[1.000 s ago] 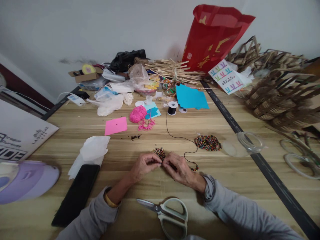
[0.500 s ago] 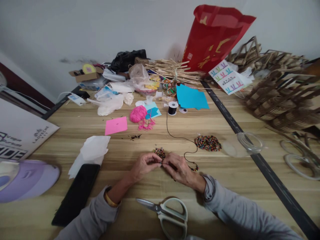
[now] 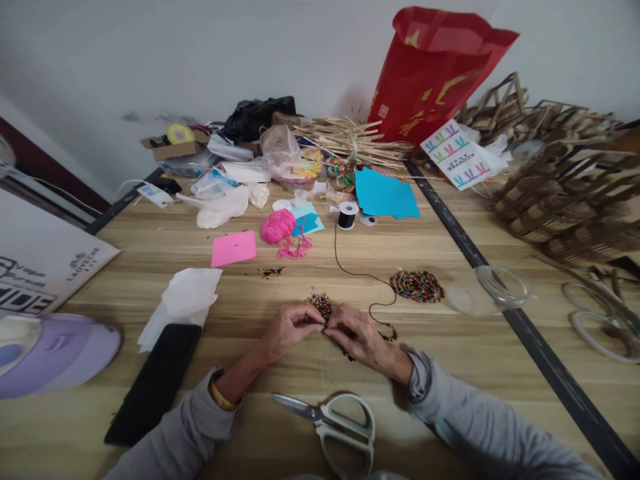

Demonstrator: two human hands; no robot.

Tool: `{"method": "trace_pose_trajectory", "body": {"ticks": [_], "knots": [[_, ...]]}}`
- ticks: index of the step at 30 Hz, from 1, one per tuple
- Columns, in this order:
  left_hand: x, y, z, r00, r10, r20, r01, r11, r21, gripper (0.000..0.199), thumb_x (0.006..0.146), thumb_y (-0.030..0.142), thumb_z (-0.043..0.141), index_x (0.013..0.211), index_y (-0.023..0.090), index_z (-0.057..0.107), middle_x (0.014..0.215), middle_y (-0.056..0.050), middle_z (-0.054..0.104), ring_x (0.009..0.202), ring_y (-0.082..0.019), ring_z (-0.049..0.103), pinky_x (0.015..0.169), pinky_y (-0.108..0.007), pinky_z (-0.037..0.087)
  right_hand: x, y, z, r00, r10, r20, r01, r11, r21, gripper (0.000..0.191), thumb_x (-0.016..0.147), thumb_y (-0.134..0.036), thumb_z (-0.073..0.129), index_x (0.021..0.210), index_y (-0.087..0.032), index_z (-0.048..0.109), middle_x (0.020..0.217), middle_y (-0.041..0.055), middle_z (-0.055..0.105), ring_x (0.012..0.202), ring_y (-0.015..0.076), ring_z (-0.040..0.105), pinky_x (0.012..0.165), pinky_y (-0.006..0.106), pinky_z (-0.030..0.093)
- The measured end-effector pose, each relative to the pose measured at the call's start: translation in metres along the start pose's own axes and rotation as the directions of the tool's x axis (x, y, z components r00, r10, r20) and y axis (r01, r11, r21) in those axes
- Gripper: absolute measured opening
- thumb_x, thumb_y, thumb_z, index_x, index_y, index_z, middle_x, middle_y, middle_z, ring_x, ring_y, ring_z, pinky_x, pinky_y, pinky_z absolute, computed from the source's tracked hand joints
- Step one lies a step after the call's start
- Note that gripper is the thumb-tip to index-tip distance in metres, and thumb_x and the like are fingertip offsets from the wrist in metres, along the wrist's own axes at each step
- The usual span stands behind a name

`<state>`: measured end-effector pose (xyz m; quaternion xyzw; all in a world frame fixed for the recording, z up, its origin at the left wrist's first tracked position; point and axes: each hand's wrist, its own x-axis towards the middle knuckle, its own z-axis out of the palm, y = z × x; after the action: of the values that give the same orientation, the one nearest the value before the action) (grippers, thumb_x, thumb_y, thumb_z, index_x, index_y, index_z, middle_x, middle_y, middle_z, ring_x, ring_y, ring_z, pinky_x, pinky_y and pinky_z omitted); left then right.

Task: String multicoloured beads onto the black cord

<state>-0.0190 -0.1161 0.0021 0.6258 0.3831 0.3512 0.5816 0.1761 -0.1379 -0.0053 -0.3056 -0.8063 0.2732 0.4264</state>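
My left hand (image 3: 290, 331) and my right hand (image 3: 358, 335) meet at the fingertips over the wooden table (image 3: 260, 380). Each is pinched on something too small to make out, probably a bead or cord end. Just beyond the fingers lies a small pile of multicoloured beads (image 3: 319, 305). A black cord (image 3: 361, 274) runs from a spool (image 3: 347, 215) down to strung beads (image 3: 389, 332) beside my right hand, partly hidden by it. Farther right sits a coil of beads (image 3: 418, 286).
Scissors (image 3: 333, 421) lie nearest me, below my hands. At left are a black phone-like slab (image 3: 155, 383), white paper (image 3: 187, 297) and a purple object (image 3: 65, 353). Pink yarn (image 3: 278, 226), blue sheets (image 3: 386, 194), a red bag (image 3: 435, 73) and woven baskets (image 3: 565, 200) stand farther back.
The view has shifted very slightly. Both hands stay together at nearly the same place, with only a small shift of the fingertips.
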Motion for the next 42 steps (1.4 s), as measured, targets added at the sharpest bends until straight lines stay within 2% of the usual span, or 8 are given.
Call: {"method": "trace_pose_trajectory", "body": {"ticks": [8,19,27,34,37,42], "knots": [[0.0001,0.0004,-0.0003,1.000,0.026,0.011,-0.026,0.999,0.024,0.015,0.071,0.027,0.074,0.074,0.012,0.070,0.076,-0.006,0.068,0.072,-0.015,0.062,0.070,-0.025,0.048,-0.0024,0.0025,0.0022,0.999,0.000,-0.037,0.000,1.000,-0.001,0.010,0.093,-0.025,0.056,0.086,-0.018,0.057,0.075,0.0038,0.060,0.069,0.0151,0.056,0.064,0.027,0.045],[0.0008,0.0003,0.0002,0.999,0.051,0.001,-0.051,0.997,0.065,0.012,0.071,0.025,0.073,0.073,0.013,0.071,0.075,-0.006,0.068,0.073,-0.015,0.061,0.069,-0.024,0.047,-0.0022,0.0007,-0.0009,1.000,-0.014,0.018,0.014,1.000,-0.013,0.009,0.094,-0.022,0.052,0.089,-0.019,0.059,0.078,0.0052,0.062,0.073,0.0165,0.057,0.068,0.029,0.047],[-0.0001,-0.0016,-0.0005,0.997,0.074,-0.016,-0.072,0.995,0.069,0.011,0.072,0.023,0.072,0.075,0.013,0.072,0.077,-0.006,0.069,0.074,-0.015,0.062,0.070,-0.024,0.048,-0.0013,-0.0009,-0.0001,0.999,-0.001,-0.046,-0.002,0.999,-0.049,0.010,0.095,-0.022,0.051,0.092,-0.019,0.060,0.078,0.0055,0.063,0.073,0.0164,0.058,0.066,0.028,0.048],[-0.0003,-0.0006,-0.0010,0.997,0.080,-0.015,-0.079,0.994,0.079,0.013,0.073,0.026,0.072,0.077,0.013,0.073,0.078,-0.007,0.070,0.074,-0.016,0.063,0.069,-0.025,0.049,-0.0009,-0.0009,-0.0016,0.999,0.015,-0.031,-0.017,0.997,-0.076,0.014,0.096,-0.022,0.048,0.088,-0.019,0.059,0.077,0.0054,0.062,0.075,0.0170,0.057,0.068,0.029,0.048],[-0.0003,0.0008,-0.0008,0.998,0.060,-0.012,-0.059,0.996,0.071,0.014,0.072,0.027,0.073,0.075,0.013,0.073,0.077,-0.007,0.070,0.074,-0.016,0.063,0.070,-0.025,0.049,-0.0009,-0.0008,-0.0019,1.000,0.007,-0.026,-0.009,0.997,-0.073,0.013,0.096,-0.022,0.049,0.088,-0.019,0.059,0.078,0.0055,0.062,0.076,0.0172,0.058,0.069,0.029,0.048],[-0.0013,-0.0005,-0.0003,0.999,-0.041,-0.023,0.041,0.999,0.004,0.016,0.067,0.027,0.076,0.071,0.013,0.070,0.074,-0.005,0.070,0.071,-0.015,0.063,0.070,-0.025,0.049,-0.0021,-0.0007,-0.0008,1.000,-0.008,-0.025,0.007,0.999,-0.040,0.008,0.094,-0.023,0.053,0.094,-0.019,0.059,0.080,0.0057,0.063,0.075,0.0170,0.059,0.067,0.029,0.048]]}}
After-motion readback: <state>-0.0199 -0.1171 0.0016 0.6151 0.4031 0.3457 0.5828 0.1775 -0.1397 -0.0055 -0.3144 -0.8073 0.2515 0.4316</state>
